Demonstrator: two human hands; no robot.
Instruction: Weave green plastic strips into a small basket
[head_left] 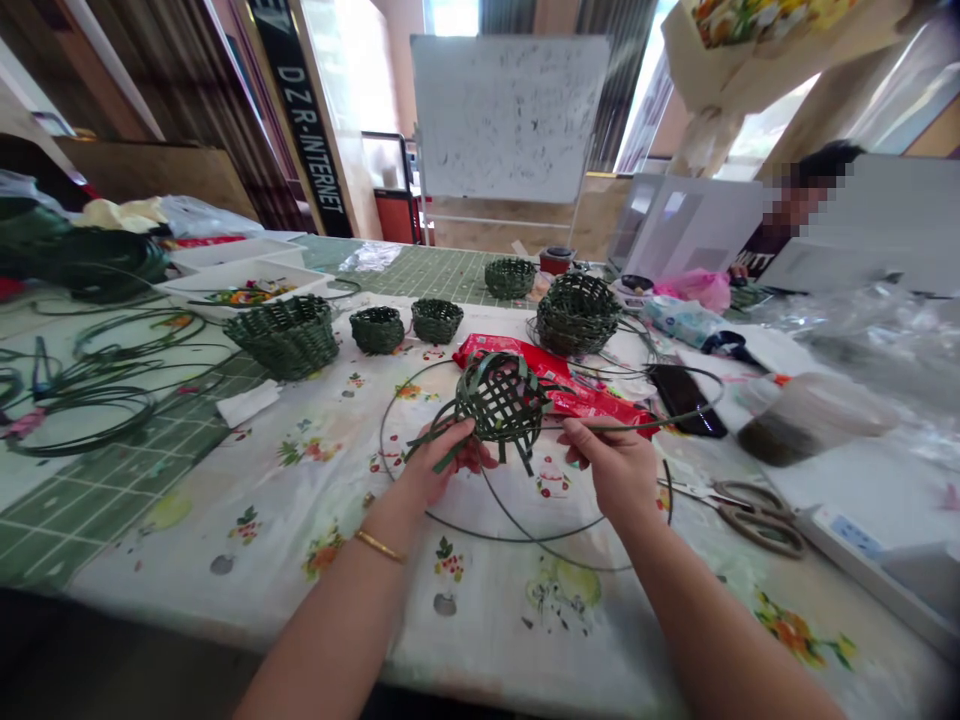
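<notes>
A small, partly woven basket (504, 398) of dark green strips is tilted above the patterned tablecloth (337, 590), with loose strip ends sticking out around its edge. My left hand (448, 452) is closed on its near left side. In my right hand (609, 458) a long green strip (637, 425) is pinched between thumb and fingers, just right of the basket. This strip runs on in wide loops over the cloth beneath both hands. Behind the basket lies a red plastic packet (517, 352). Scissors (757, 510) rest to the right of my right hand.
Several woven baskets stand farther back, among them a wide one (285, 335) and a stacked-looking one (577, 315). Coiled strips (97, 400) lie at left beside a white tray (247, 285). A phone (686, 400) and a plastic tub (795, 420) are at right. Another person (787, 215) sits behind.
</notes>
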